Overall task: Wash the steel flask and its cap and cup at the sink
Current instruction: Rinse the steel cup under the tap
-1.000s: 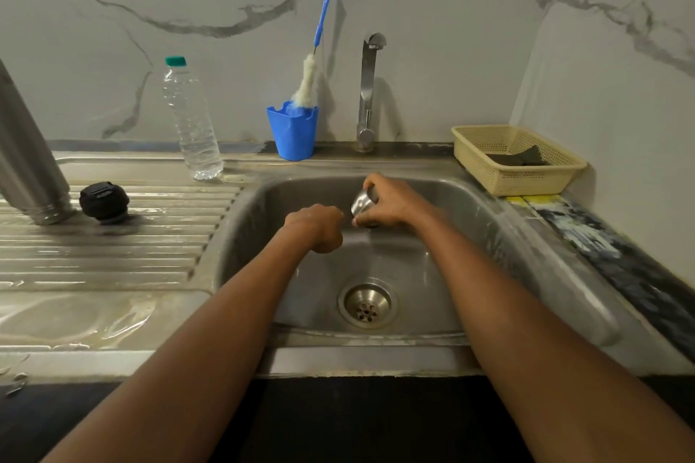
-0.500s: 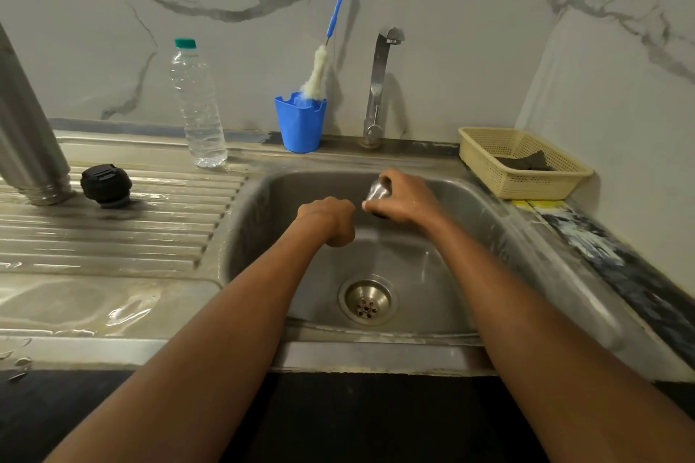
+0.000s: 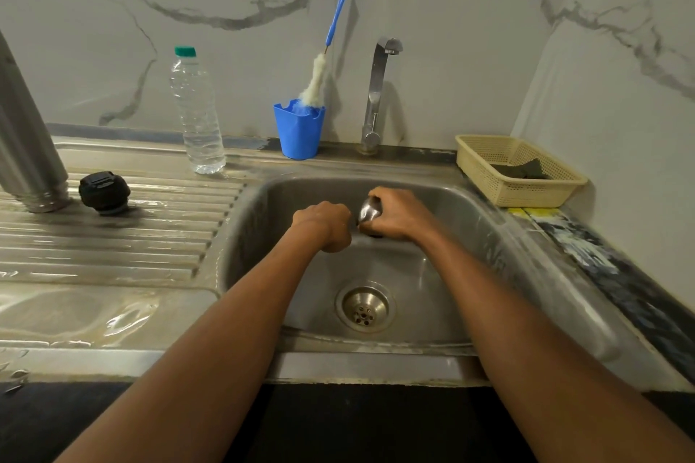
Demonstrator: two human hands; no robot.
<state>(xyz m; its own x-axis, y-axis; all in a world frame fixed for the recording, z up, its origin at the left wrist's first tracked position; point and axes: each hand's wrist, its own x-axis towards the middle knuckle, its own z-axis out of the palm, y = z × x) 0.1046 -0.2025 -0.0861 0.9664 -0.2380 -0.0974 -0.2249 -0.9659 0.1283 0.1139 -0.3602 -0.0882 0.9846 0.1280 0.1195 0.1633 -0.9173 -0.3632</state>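
My right hand (image 3: 398, 214) grips the small steel cup (image 3: 370, 211) over the back of the sink basin (image 3: 470, 222). My left hand (image 3: 325, 224) is curled into a fist right beside the cup, its fingers turned away from the camera; whether they hold anything is hidden. The steel flask (image 3: 26, 147) stands mouth-down on the ribbed drainboard at the far left. Its black cap (image 3: 104, 192) sits just right of it. No water runs from the tap (image 3: 378, 94).
A clear water bottle (image 3: 196, 113) and a blue holder (image 3: 299, 132) with a bottle brush (image 3: 323, 64) stand behind the sink. A cream basket (image 3: 515, 169) with a dark scrub pad sits at right. The drain (image 3: 364, 308) lies in the basin. The drainboard (image 3: 113, 237) is wet.
Both hands stay at the back of the basin with the cup, shifting only slightly. The camera has tilted a little, moving the scene down in view.
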